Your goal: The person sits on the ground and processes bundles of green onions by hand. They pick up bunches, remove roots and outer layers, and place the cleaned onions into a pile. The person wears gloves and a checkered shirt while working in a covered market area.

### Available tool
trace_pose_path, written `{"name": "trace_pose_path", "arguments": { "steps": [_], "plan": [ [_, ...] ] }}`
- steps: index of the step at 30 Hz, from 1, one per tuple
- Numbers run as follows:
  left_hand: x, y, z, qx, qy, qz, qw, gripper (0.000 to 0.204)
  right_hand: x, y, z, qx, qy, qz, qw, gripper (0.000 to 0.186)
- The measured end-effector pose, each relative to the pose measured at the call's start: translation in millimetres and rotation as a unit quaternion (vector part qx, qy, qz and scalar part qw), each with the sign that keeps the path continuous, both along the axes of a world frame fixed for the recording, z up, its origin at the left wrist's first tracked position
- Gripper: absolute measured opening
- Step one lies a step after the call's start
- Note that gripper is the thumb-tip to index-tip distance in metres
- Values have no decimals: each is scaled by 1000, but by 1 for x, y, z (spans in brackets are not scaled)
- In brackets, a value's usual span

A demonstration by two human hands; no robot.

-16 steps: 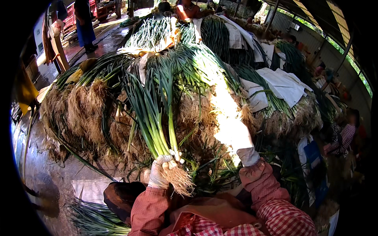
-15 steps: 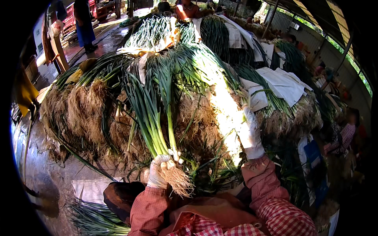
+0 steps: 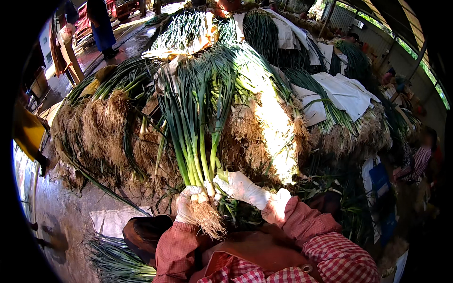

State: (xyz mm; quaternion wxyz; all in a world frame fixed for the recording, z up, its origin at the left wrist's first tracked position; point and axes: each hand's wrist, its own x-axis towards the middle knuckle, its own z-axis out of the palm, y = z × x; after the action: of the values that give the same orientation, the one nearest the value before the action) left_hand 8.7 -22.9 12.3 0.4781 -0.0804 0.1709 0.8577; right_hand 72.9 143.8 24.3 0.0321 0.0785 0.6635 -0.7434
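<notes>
My left hand (image 3: 188,203), in a whitish glove, is closed round the lower white ends of a small bunch of leeks (image 3: 193,160). Their brown roots (image 3: 207,218) hang down beside the palm, while the long green leaves lean away onto the heap. From the right, my right hand (image 3: 243,189), gloved too, reaches to the bunch's right side. Its fingers pinch a pale green strip of leaf or stem there, just above the white ends; the fingertips are partly hidden.
A big heap of leeks (image 3: 113,122) with roots facing me fills the middle. White sheets (image 3: 347,96) cover parts of it. More leeks (image 3: 118,259) lie at lower left by a pale sack (image 3: 113,220). People stand or sit at the left, back and right.
My right hand has come from the heap at the right down and left to the bunch. My left hand keeps its hold in nearly the same place.
</notes>
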Motion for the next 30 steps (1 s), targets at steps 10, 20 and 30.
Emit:
{"name": "trace_pose_path", "arguments": {
  "steps": [10, 20, 30],
  "plan": [
    [-4, 13, -11, -17, 50, -110, 993, 37, 96, 111, 2, 752, -152, 167, 619, 44],
    [13, 6, -2, -21, 66, -81, 994, 32, -134, 101, 44, 721, -54, 12, 691, 33],
    [17, -14, -17, -16, -75, -49, 996, 22, 0, 303, 167, 813, -185, -314, 453, 31]
  ]
}}
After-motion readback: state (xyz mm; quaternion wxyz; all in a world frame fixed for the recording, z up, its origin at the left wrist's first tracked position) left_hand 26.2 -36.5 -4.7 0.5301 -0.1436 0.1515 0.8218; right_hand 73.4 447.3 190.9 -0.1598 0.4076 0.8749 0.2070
